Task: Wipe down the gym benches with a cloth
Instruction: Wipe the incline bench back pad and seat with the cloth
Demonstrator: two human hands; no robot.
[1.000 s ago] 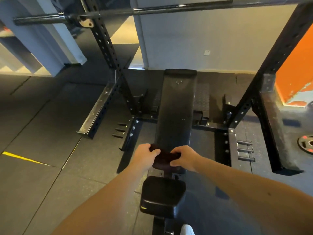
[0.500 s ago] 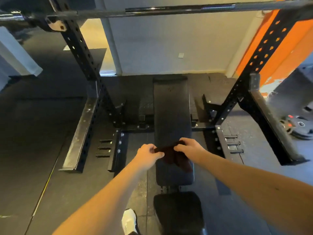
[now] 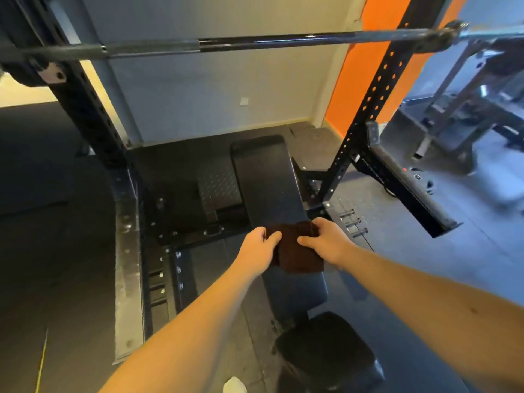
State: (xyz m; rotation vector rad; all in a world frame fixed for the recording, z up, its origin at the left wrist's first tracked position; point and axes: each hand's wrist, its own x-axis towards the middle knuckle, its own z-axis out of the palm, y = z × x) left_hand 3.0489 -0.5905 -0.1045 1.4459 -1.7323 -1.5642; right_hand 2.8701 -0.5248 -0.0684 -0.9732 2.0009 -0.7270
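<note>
A long black padded bench [image 3: 266, 182] runs away from me inside a black squat rack. A dark brown cloth [image 3: 296, 251] hangs between my two hands above the near part of the long pad. My left hand [image 3: 259, 248] pinches the cloth's left edge between thumb and fingers. My right hand [image 3: 326, 241] grips its right edge. Part of the cloth droops down over the pad. The bench's separate seat pad [image 3: 326, 355] sits closer to me, at the bottom of the view.
A barbell [image 3: 255, 43] lies across the rack at head height. Black perforated uprights [image 3: 377, 106] stand on both sides, with a safety arm [image 3: 408, 191] at the right. A weight plate [image 3: 419, 180] lies on the floor beyond it. My white shoe [image 3: 234, 385] shows below.
The cloth went from a bunched roll held in both hands to an unfolded piece held by its edges. My view shifted left and forward along the bench.
</note>
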